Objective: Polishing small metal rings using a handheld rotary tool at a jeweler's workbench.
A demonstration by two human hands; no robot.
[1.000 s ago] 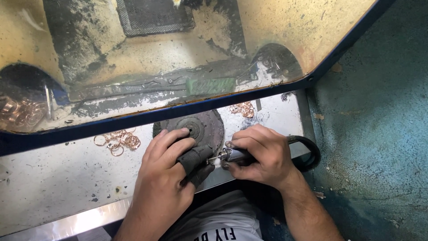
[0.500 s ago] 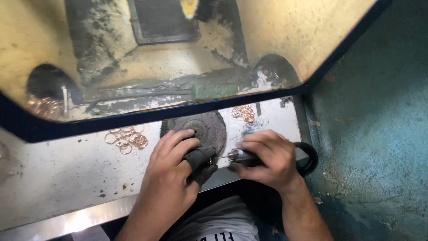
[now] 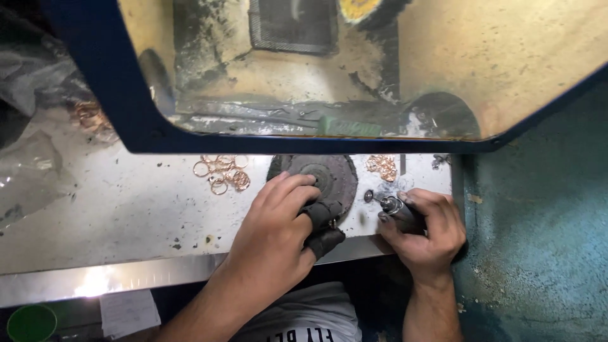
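**Bench holdings, near to far**

Left hand (image 3: 272, 244): grip clamped on a small piece between dark-covered fingertips (image 3: 323, 212), at the near edge of the pale surface (image 3: 114, 215).
Right hand (image 3: 424, 231): grip closed around a rotary handpiece (image 3: 396, 208), tip pointing left, just apart from the left fingertips.
Round dark pad (image 3: 332, 174): just beyond the left hand.
Copper rings (image 3: 223, 172): loose pile left of pad; second ring pile (image 3: 382, 166) to its right.
Blue-framed shield (image 3: 304, 144): farthest.

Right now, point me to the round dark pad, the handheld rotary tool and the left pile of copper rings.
round dark pad (image 3: 320, 172), head view, centre hub.
handheld rotary tool (image 3: 394, 206), head view, metal nose.
left pile of copper rings (image 3: 223, 172), head view, middle.
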